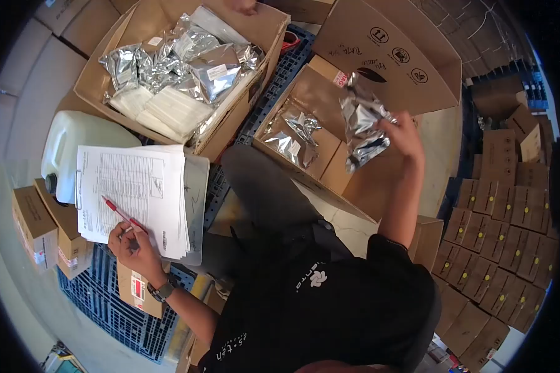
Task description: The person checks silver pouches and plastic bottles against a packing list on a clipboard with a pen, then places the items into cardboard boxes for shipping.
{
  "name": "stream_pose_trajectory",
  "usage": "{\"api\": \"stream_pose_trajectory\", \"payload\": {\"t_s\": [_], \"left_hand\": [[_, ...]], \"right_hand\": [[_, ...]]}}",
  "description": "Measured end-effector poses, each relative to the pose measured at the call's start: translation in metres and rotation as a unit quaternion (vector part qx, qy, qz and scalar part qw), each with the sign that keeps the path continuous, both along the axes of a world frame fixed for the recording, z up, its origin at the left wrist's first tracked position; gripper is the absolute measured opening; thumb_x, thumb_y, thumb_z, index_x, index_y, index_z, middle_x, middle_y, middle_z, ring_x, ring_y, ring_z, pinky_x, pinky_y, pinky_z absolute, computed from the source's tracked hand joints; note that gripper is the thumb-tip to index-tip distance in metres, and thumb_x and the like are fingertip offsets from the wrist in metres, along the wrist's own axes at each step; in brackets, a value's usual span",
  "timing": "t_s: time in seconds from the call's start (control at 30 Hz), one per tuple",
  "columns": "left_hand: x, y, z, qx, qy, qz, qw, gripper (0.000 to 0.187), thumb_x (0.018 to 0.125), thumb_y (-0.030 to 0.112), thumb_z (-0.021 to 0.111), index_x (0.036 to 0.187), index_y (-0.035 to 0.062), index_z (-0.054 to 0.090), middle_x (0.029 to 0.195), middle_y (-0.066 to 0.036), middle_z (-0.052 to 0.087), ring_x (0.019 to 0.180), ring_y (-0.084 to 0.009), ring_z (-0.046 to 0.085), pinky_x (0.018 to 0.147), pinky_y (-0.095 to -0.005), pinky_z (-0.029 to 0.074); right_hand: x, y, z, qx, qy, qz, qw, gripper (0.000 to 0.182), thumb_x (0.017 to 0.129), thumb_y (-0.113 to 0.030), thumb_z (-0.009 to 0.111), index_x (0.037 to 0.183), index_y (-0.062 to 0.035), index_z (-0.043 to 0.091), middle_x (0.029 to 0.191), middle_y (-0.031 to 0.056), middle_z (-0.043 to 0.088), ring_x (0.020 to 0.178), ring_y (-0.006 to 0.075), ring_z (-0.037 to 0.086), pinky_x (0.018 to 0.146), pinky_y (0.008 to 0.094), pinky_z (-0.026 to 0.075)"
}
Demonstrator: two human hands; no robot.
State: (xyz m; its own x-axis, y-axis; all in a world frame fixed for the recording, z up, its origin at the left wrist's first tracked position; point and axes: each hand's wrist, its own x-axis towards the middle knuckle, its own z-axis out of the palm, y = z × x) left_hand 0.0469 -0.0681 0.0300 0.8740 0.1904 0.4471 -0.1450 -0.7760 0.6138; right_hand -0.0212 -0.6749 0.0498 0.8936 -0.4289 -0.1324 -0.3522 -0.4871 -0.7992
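My left hand (134, 245) grips a red pen (119, 213), its tip resting on a printed sheet clipped to a clipboard (137, 193) that lies on a white jerrycan and small boxes. Off to the right, my right hand (406, 133) is raised and holds a few silver foil packets (364, 124). They hang above an open cardboard box (330, 168), inside which a couple more foil packets (292, 133) lie. A larger open box (264, 37) at the top holds several foil packets and white flat packs (168, 109).
A white jerrycan (68, 140) and small cartons (34, 227) sit at left on a blue plastic pallet (106, 308). Rows of small brown boxes with yellow dots (504, 248) fill the right. Another person's hand (246, 6) shows at the top edge.
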Motion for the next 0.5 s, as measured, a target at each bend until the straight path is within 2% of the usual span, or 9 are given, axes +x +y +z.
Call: {"api": "stream_pose_trajectory", "payload": {"t_s": [0.07, 0.1, 0.17, 0.23, 0.3, 0.33, 0.4, 0.47, 0.5], "left_hand": [[0.000, 0.004, -0.002, -0.037, 0.008, 0.001, 0.999, 0.011, 0.084, 0.001, 0.066, 0.074, -0.0030, 0.064, 0.108, -0.007, 0.063, 0.097, -0.0180, 0.055, 0.068, -0.0280, 0.045], [0.000, 0.007, -0.007, -0.080, 0.021, 0.006, 0.997, 0.012, 0.085, 0.000, 0.065, 0.074, -0.0036, 0.063, 0.110, -0.008, 0.062, 0.096, -0.0175, 0.055, 0.070, -0.0273, 0.045], [0.000, 0.011, -0.011, -0.088, 0.020, 0.003, 0.996, 0.012, 0.086, 0.000, 0.064, 0.075, -0.0047, 0.062, 0.111, -0.008, 0.060, 0.096, -0.0168, 0.054, 0.072, -0.0266, 0.045], [0.000, 0.010, -0.007, -0.057, 0.027, 0.018, 0.998, 0.012, 0.086, -0.001, 0.064, 0.075, -0.0046, 0.061, 0.110, -0.008, 0.060, 0.096, -0.0175, 0.054, 0.074, -0.0273, 0.044], [-0.002, 0.012, -0.008, -0.034, 0.025, 0.014, 0.999, 0.013, 0.085, -0.001, 0.065, 0.074, -0.0040, 0.059, 0.108, -0.007, 0.061, 0.096, -0.0179, 0.053, 0.074, -0.0281, 0.043], [-0.001, 0.012, -0.009, -0.022, 0.011, 0.000, 1.000, 0.014, 0.087, 0.001, 0.066, 0.075, -0.0040, 0.060, 0.106, -0.006, 0.061, 0.088, -0.0149, 0.049, 0.070, -0.0273, 0.039], [0.004, 0.013, -0.010, -0.007, -0.007, -0.018, 1.000, 0.016, 0.090, 0.004, 0.067, 0.077, -0.0039, 0.061, 0.105, -0.004, 0.062, 0.081, -0.0119, 0.045, 0.066, -0.0265, 0.035], [0.001, 0.012, -0.009, -0.023, 0.009, -0.006, 1.000, 0.019, 0.090, 0.003, 0.066, 0.074, -0.0036, 0.058, 0.105, -0.004, 0.061, 0.085, -0.0124, 0.048, 0.069, -0.0267, 0.036], [0.000, 0.013, -0.006, -0.028, 0.024, -0.004, 0.999, 0.020, 0.090, 0.003, 0.065, 0.073, -0.0034, 0.057, 0.105, -0.004, 0.061, 0.087, -0.0126, 0.049, 0.071, -0.0269, 0.037]], "right_hand": [[0.003, -0.002, -0.016, 0.000, 0.172, 0.027, 0.985, 0.022, 0.082, -0.016, 0.069, 0.091, 0.0034, 0.074, 0.078, 0.0051, 0.071, 0.075, 0.0119, 0.063, 0.067, 0.0269, 0.049], [0.005, -0.012, -0.043, 0.005, 0.169, 0.027, 0.985, 0.022, 0.082, -0.016, 0.069, 0.091, 0.0034, 0.074, 0.078, 0.0051, 0.071, 0.075, 0.0119, 0.063, 0.067, 0.0269, 0.049], [0.009, -0.035, -0.128, 0.189, 0.013, 0.023, 0.982, 0.020, 0.082, -0.015, 0.070, 0.091, 0.0022, 0.074, 0.079, 0.0063, 0.071, 0.077, 0.0131, 0.064, 0.068, 0.0284, 0.050], [0.028, -0.036, -0.214, 0.332, -0.002, -0.120, 0.936, 0.025, 0.084, -0.015, 0.071, 0.102, 0.0009, 0.072, 0.090, 0.0096, 0.073, 0.079, 0.0158, 0.066, 0.073, 0.0299, 0.053], [0.049, -0.022, -0.295, 0.261, 0.043, -0.201, 0.943, 0.046, 0.090, -0.024, 0.069, 0.128, 0.0008, 0.061, 0.103, 0.0116, 0.069, 0.087, 0.0195, 0.067, 0.079, 0.0354, 0.054], [0.061, -0.023, -0.348, 0.145, 0.168, -0.005, 0.975, 0.062, 0.088, -0.031, 0.071, 0.136, 0.0030, 0.052, 0.108, 0.0147, 0.069, 0.093, 0.0234, 0.067, 0.084, 0.0374, 0.054], [0.078, 0.007, -0.421, -0.037, 0.182, 0.112, 0.976, 0.096, 0.080, -0.047, 0.075, 0.149, 0.0067, 0.035, 0.116, 0.0209, 0.069, 0.103, 0.0293, 0.068, 0.091, 0.0406, 0.053], [0.094, 0.049, -0.426, -0.019, 0.144, 0.025, 0.989, 0.124, 0.069, -0.061, 0.079, 0.155, 0.0078, 0.022, 0.128, 0.0274, 0.062, 0.118, 0.0335, 0.061, 0.101, 0.0424, 0.047], [0.100, 0.052, -0.401, 0.054, 0.203, 0.016, 0.978, 0.134, 0.064, -0.068, 0.080, 0.156, 0.0072, 0.019, 0.138, 0.0308, 0.056, 0.129, 0.0355, 0.055, 0.109, 0.0429, 0.042]]}}
